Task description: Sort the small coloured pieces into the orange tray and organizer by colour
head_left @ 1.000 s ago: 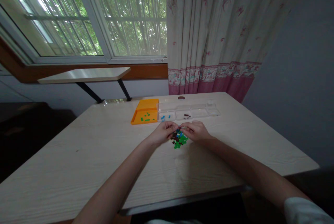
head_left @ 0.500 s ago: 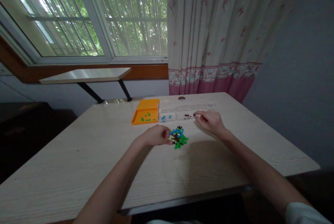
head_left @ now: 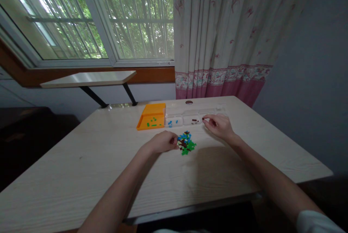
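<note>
Between thumb and fingertips, my right hand [head_left: 220,125] pinches a small dark brown brick [head_left: 203,119] over the clear compartment tray [head_left: 183,117]. A few brown bricks [head_left: 194,120] lie in the tray just left of those fingers. My left hand [head_left: 164,141] rests at the left edge of a pile of small building bricks [head_left: 187,145] in green, blue and brown. Its fingers are curled in, and whatever they may hold is too small to make out. Blue bricks [head_left: 170,123] sit in the tray's left compartment.
An open orange box [head_left: 154,108] with several green bricks [head_left: 153,125] adjoins the tray on the left. A raised white shelf [head_left: 92,78] on black legs stands at the back left of the table [head_left: 103,160]. A curtain [head_left: 212,37] hangs behind the table.
My left hand has shifted very slightly at the edge of the pile. The right hand, with the brown brick, stays almost in the same place over the tray.
</note>
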The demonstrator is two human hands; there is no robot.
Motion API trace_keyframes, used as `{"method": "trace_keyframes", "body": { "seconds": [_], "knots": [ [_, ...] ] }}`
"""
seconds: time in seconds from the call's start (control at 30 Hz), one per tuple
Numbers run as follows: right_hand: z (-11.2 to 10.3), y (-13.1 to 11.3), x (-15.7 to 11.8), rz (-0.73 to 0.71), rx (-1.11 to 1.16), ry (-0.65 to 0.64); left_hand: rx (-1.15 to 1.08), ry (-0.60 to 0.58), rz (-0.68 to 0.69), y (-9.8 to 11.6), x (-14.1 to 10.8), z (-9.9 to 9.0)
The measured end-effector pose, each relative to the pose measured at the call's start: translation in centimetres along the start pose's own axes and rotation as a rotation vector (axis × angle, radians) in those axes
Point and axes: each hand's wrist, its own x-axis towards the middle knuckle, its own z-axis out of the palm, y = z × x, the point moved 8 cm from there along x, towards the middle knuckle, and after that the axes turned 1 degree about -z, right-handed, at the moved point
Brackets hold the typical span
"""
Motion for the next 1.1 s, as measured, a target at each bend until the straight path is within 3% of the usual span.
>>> {"method": "trace_keyframes", "body": {
  "seconds": [0.13,0.37,0.5,0.63,0.8,1.1],
  "knots": [
    [0.9,1.4,-0.3,0.158,0.068,-0.042,-0.021,-0.018,0.012,0.0,0.0,0.1],
    [5.6,4.9,-1.4,0.452,0.058,-0.230,-0.033,-0.037,0.039,0.2,0.1,0.0],
    [7.5,6.0,-1.9,0.460,-0.002,-0.313,-0.026,-0.063,0.053,0.3,-0.1,-0.1],
    [7.9,6.2,-2.2,0.448,-0.037,-0.369,-0.058,-0.091,0.047,0.1,0.0,0.1],
    [7.3,4.8,-2.4,0.433,0.022,-0.411,-0.093,-0.104,0.065,-0.1,0.2,0.6],
    [9.2,-1.7,-3.6,0.179,0.207,-0.618,0.003,0.021,0.115,0.0,0.2,-0.2]
  ]
}}
